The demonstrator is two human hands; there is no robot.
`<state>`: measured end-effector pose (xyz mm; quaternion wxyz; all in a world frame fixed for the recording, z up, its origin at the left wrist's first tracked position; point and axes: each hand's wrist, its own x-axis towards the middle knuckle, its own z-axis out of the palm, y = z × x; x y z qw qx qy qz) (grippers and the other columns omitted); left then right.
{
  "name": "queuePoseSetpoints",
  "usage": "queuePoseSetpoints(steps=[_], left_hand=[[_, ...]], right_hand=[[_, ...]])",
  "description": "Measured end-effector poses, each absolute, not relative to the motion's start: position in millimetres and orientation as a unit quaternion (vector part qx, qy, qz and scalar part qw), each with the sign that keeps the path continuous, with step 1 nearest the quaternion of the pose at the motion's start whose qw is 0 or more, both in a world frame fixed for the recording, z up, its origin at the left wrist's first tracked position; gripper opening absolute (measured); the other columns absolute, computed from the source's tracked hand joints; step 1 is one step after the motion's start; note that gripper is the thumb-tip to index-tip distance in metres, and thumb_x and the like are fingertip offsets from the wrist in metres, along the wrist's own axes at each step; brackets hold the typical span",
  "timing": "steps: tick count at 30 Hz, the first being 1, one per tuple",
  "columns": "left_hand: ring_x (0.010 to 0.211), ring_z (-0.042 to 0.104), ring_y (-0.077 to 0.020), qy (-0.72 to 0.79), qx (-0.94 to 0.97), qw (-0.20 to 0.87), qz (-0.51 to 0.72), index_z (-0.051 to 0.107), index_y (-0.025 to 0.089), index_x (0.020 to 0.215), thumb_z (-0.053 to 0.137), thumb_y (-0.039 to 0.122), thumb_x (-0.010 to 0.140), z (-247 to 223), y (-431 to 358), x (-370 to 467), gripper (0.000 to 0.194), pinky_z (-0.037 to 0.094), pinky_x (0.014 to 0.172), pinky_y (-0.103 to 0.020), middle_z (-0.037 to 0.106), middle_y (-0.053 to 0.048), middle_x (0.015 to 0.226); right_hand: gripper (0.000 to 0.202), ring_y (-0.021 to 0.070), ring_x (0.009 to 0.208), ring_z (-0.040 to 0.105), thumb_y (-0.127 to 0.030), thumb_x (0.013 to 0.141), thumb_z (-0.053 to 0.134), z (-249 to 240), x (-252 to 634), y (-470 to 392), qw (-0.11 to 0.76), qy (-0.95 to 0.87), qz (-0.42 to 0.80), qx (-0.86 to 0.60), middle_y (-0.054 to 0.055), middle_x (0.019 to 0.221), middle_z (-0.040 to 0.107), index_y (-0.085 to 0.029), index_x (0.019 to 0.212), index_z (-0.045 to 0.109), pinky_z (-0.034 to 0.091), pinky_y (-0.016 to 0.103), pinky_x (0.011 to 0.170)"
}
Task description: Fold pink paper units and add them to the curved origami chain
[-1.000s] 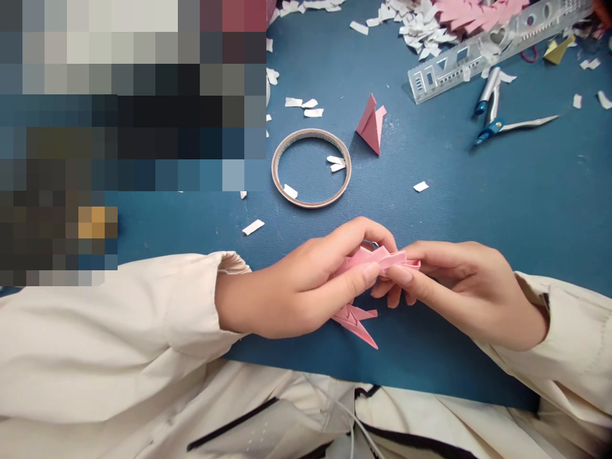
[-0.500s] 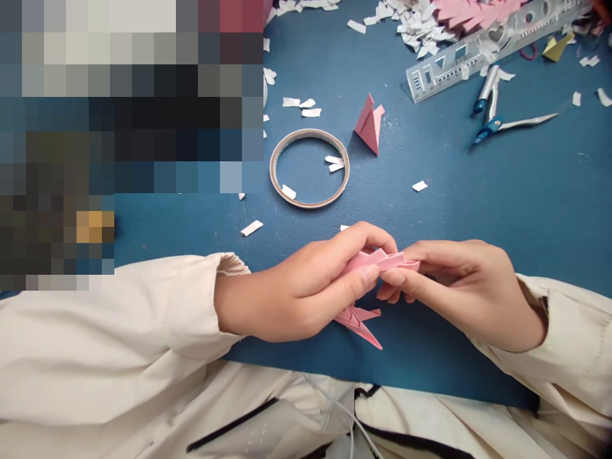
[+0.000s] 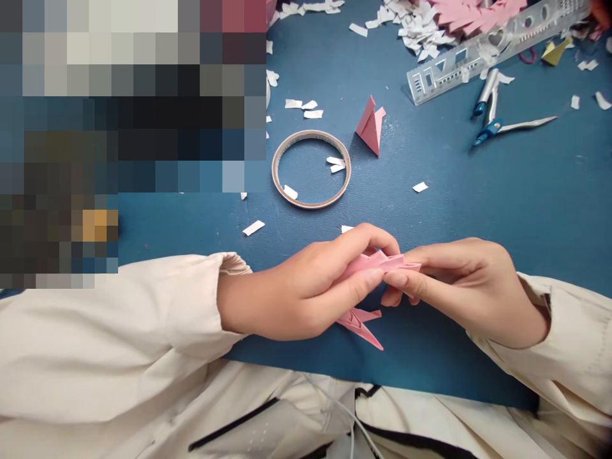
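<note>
My left hand [image 3: 310,290] is closed round a chain of folded pink paper pieces [image 3: 377,261], thumb on the near side and fingers on the far side. My right hand [image 3: 463,287] pinches the right end of the same chain between thumb and fingers. Below my left palm, another pointed pink part [image 3: 361,325] sticks out; whether it joins the held part is hidden by the hand. One separate folded pink paper piece [image 3: 371,131] stands on the blue table beyond my hands, beside a thin tape ring [image 3: 273,169].
White paper scraps [image 3: 421,29] are heaped at the back, with a pink folded-paper ring [image 3: 471,14] behind them. A clear plastic ruler [image 3: 454,67] and metal pliers-like tool [image 3: 492,124] lie at the right. A yellow folded piece [image 3: 556,52] is near the ruler. The upper left is blurred out.
Both hands stay nearly in place on the pink chain. The right fingers beneath it have shifted slightly, and the whole view has drifted a little.
</note>
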<state>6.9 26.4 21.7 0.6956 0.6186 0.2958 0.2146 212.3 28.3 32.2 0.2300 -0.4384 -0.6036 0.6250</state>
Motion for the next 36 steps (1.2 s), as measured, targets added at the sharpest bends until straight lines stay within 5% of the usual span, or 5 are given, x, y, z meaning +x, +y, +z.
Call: queuePoseSetpoints(steps=[12,17,22,30,36], left_hand=[[0.064,0.057,-0.0068,0.322,0.563,0.728,0.223,0.046,0.020,0.106,0.044,0.019,0.095,22,24,11,0.011,0.053,0.063,-0.019,0.064,0.003,0.088],[0.073,0.064,-0.0088,0.312,0.507,0.759,0.263,0.049,0.019,0.103,0.049,0.019,0.095,23,23,12,0.008,0.055,0.067,-0.019,0.065,0.000,0.089],[0.053,0.056,-0.0052,0.343,0.531,0.745,0.215,0.056,0.019,0.099,0.052,0.022,0.094,24,26,9,0.007,0.056,0.062,-0.017,0.055,0.007,0.065],[0.067,0.068,-0.0124,0.349,0.469,0.793,0.172,0.055,0.015,0.084,0.048,0.029,0.096,26,21,9,0.020,0.061,0.062,-0.022,0.058,0.001,0.071],[0.067,0.061,-0.0097,0.368,0.508,0.742,0.234,0.053,0.015,0.091,0.045,0.030,0.098,26,25,8,0.019,0.059,0.070,-0.023,0.057,0.002,0.074]], right_hand=[[0.037,0.0065,0.048,0.052,-0.035,0.095,0.052,29,217,27,0.191,-0.669,0.581,-0.422,-0.003,0.054,0.061,-0.019,0.063,0.061,0.041,0.019,0.049],[0.032,0.0082,0.052,0.052,-0.034,0.096,0.051,27,219,29,0.193,-0.661,0.607,-0.397,-0.002,0.060,0.060,-0.019,0.067,0.056,0.041,0.021,0.050],[0.035,0.0067,0.047,0.045,-0.029,0.096,0.049,26,223,30,0.196,-0.702,0.572,-0.378,-0.003,0.054,0.054,-0.020,0.063,0.056,0.036,0.021,0.047],[0.038,0.0061,0.046,0.044,-0.028,0.099,0.042,21,223,27,0.231,-0.727,0.546,-0.348,-0.004,0.053,0.051,-0.019,0.064,0.052,0.035,0.019,0.046],[0.027,0.0092,0.050,0.051,-0.026,0.099,0.041,14,235,36,0.274,-0.778,0.372,-0.426,-0.003,0.059,0.057,-0.022,0.078,0.058,0.041,0.024,0.051]])
